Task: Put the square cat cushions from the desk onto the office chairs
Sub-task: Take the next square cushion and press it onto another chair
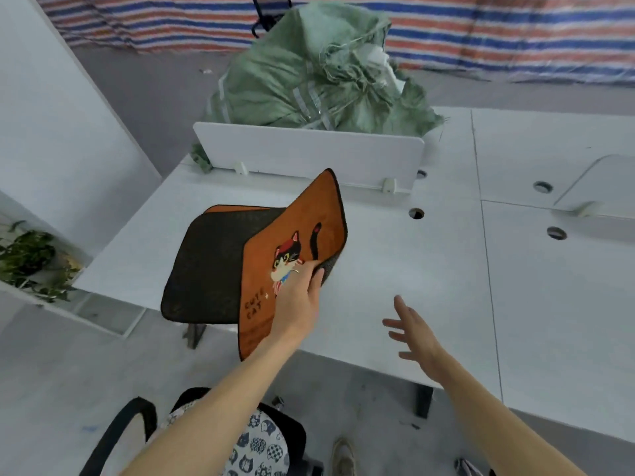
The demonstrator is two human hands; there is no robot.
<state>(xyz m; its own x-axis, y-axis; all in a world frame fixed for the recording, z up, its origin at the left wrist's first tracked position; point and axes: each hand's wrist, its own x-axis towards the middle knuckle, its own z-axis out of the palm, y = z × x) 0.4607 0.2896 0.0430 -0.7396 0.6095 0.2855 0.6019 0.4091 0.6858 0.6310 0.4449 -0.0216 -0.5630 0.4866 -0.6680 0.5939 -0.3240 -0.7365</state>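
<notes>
An orange square cat cushion (302, 218) with a cartoon cat and the words "CUTE CAT" is lifted off the white desk (395, 269), tilted up. My left hand (299, 300) grips its right edge. Under it a second cushion (206, 266) lies dark underside up, with an orange edge showing behind it, at the desk's left front corner. My right hand (412, 334) hovers open over the desk, fingers spread, holding nothing. Below my arms stands a black office chair (137, 420) with a white cat-print cushion (261, 444) on its seat.
A white divider panel (309, 149) stands across the desk's back edge, with a big green sack (309, 70) behind it. Cable holes (416, 213) dot the desk. A potted plant (31, 259) sits on a low shelf at left. A striped tarp (481, 25) hangs behind.
</notes>
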